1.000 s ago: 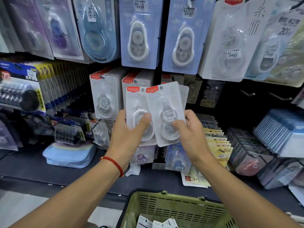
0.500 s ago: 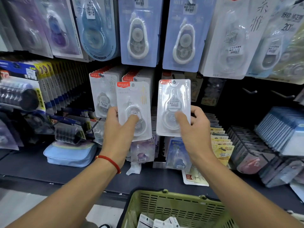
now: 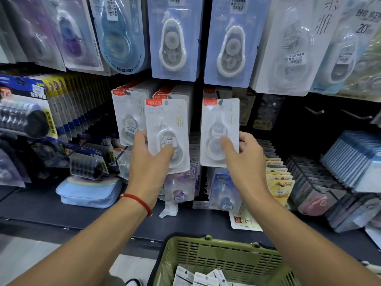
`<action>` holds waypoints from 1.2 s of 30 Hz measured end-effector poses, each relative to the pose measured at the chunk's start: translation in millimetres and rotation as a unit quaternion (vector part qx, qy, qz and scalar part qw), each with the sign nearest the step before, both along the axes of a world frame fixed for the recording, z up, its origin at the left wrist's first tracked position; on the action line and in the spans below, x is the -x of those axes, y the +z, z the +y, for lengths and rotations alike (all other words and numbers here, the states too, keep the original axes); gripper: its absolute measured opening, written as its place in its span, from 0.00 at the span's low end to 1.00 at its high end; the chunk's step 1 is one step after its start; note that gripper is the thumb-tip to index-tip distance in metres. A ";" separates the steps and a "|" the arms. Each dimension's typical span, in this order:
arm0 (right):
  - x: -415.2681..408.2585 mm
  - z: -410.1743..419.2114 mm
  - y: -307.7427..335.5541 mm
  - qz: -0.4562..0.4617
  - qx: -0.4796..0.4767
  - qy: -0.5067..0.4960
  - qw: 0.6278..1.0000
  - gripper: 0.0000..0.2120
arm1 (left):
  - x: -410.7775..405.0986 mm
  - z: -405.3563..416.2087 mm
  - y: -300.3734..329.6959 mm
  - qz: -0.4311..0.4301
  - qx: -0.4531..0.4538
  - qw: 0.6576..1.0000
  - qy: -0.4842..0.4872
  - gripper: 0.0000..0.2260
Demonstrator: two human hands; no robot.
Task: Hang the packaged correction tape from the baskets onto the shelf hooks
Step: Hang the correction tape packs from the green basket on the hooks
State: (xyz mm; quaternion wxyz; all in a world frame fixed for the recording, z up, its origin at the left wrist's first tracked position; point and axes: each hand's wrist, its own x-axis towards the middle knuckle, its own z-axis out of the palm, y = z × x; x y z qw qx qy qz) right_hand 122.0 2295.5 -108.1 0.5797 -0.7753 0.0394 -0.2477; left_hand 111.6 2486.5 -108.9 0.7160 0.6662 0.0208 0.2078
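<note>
Pack (image 3: pixel 219 131) (upright) in right hand (image 3: pixel 245 162)

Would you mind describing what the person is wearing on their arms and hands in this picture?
Both forearms are bare, with no sleeves in view. The left hand has a thin red cord bracelet around its wrist. The right hand wears nothing that shows: no ring, watch, glove or band.

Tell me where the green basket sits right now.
In the head view, the green basket sits at the bottom centre, between the person's two forearms, below the dark shelf ledge, with a few packaged correction tapes inside it.
</note>
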 end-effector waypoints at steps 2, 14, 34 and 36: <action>0.1 -3.2 -3.3 0.019 0.113 -0.032 0.993 0.22 | -0.6 -1.3 -1.5 0.001 -0.014 1.000 -0.005 0.15; 4.9 11.0 -2.8 -0.018 -0.047 0.126 0.991 0.08 | 4.8 -20.2 -4.9 -0.012 -0.056 0.985 -0.165 0.25; -8.2 -12.2 -7.7 0.034 0.113 0.011 0.993 0.19 | 2.7 -15.1 -5.5 -0.023 -0.199 0.969 -0.145 0.24; -7.0 -15.4 -16.2 0.029 0.229 -0.038 0.972 0.28 | 0.1 -9.4 -5.8 -0.043 -0.275 0.955 -0.100 0.25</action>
